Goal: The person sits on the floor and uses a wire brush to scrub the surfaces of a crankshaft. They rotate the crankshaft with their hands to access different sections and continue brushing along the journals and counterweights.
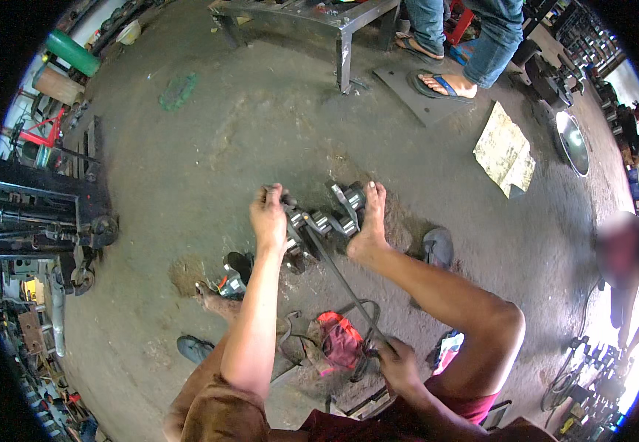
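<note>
A metal crankshaft (pixel 321 223) with shiny journals lies low between my bare feet, my right foot (pixel 369 232) touching its far end. From its middle a long dark strip (pixel 341 278) runs back toward me, pulled straight. My right hand (pixel 399 364), low by my right thigh, is closed on the strip's near end. My left hand (pixel 268 219) is raised at the crankshaft's left side, fingers curled together; what they grip is hidden. Behind the strip, a red and pink cloth (pixel 340 340) lies on the floor, close to my right hand.
Sandals (pixel 438 247) lie beside my feet. A bottle-like container (pixel 232 283) stands by my left foot. Ahead are a metal bench (pixel 312 23) and a person in jeans (pixel 497 44) wearing sandals. Stained cardboard (pixel 506 149) and a metal basin (pixel 573 144) are at right; machinery (pixel 47 217) stands left.
</note>
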The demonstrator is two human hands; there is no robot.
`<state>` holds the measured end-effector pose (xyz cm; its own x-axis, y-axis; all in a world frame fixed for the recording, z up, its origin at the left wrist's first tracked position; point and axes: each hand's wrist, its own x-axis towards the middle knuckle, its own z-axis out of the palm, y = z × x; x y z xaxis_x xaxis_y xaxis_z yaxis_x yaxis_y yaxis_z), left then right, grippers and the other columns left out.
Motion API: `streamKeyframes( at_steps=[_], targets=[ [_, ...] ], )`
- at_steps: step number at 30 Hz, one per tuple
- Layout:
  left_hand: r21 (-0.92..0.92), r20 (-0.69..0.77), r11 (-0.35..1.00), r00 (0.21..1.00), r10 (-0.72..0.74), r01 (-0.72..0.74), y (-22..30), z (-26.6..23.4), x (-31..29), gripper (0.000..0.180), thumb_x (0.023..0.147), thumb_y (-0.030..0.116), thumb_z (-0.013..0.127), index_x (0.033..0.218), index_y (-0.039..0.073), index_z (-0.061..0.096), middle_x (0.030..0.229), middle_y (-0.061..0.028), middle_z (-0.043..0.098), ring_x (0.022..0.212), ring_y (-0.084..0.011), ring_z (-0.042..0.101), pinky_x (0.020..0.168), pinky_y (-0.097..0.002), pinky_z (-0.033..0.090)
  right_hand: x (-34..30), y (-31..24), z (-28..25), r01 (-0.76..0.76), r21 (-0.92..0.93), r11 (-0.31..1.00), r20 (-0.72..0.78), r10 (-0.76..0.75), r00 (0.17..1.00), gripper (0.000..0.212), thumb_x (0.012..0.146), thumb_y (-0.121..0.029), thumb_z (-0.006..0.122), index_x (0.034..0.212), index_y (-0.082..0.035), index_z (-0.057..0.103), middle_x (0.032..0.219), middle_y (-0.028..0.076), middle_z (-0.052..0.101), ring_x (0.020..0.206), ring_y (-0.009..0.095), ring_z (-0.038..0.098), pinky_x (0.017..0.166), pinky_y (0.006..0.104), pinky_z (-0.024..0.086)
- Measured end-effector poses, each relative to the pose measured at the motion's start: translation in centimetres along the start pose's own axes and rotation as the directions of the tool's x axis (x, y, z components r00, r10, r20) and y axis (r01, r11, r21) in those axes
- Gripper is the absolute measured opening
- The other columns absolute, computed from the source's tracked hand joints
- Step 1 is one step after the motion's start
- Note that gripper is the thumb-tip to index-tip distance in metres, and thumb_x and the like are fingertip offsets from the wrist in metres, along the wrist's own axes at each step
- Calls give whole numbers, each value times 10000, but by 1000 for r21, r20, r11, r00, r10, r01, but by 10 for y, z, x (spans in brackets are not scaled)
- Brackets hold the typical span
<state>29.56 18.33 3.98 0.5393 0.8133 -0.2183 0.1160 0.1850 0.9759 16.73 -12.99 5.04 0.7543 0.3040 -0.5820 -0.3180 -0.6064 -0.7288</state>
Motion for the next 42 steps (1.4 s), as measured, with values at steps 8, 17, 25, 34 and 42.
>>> streamKeyframes(
  at_steps=[8, 17, 25, 34, 42],
  targets=[
    [-20, 147, 979, 969, -200, 205, 52, 9, -214, 186, 934, 172, 537, 787, 58, 547, 648, -4, 546, 559, -83, 491, 500, -233, 364, 259, -87, 43, 436, 197, 878, -200, -399, 895, 794, 790, -411, 636, 1415, -111, 248, 1386, 139, 281, 1302, 336, 261, 1079, 488, 243],
    [428, 173, 900, 985, 9, -84, -30, 32, -238, 234, 928, 241, 569, 940, 7, 586, 786, -74, 599, 679, -154, 534, 617, -260, 428, 209, -149, 17, -62, 942, 331, 51, 42, 998, 716, 836, -534, 589, 1422, -284, 263, 1444, 10, 307, 1293, 281, 331, 975, 559, 346],
    [109, 177, 991, 980, -90, 71, 4, 36, -270, 322, 960, 369, 532, 840, 71, 533, 626, 41, 473, 549, -76, 435, 468, -275, 337, -23, -51, -19, -249, 521, 817, 178, 181, 967, 289, 913, -295, 562, 1132, -112, 513, 920, -27, 429, 782, 124, 380, 634, 331, 326],
    [-91, 386, 447, 445, -808, 890, -67, -47, -249, 345, 934, 381, 551, 961, 40, 595, 820, -122, 649, 740, -294, 623, 708, -413, 523, -68, -29, -99, 76, -26, 997, 528, -51, 848, 217, 954, -187, 538, 850, -4, 588, 625, 0, 514, 573, 88, 463, 537, 271, 408],
    [-587, 520, 349, 671, -529, 730, -62, -92, -227, 229, 972, 291, 502, 986, 71, 562, 816, -77, 625, 760, -236, 619, 722, -421, 530, -141, -39, -216, 125, -17, 992, 461, -103, 882, 192, 905, -104, 559, 1027, 27, 630, 952, 136, 643, 866, 251, 647, 800, 336, 530]
  ],
)
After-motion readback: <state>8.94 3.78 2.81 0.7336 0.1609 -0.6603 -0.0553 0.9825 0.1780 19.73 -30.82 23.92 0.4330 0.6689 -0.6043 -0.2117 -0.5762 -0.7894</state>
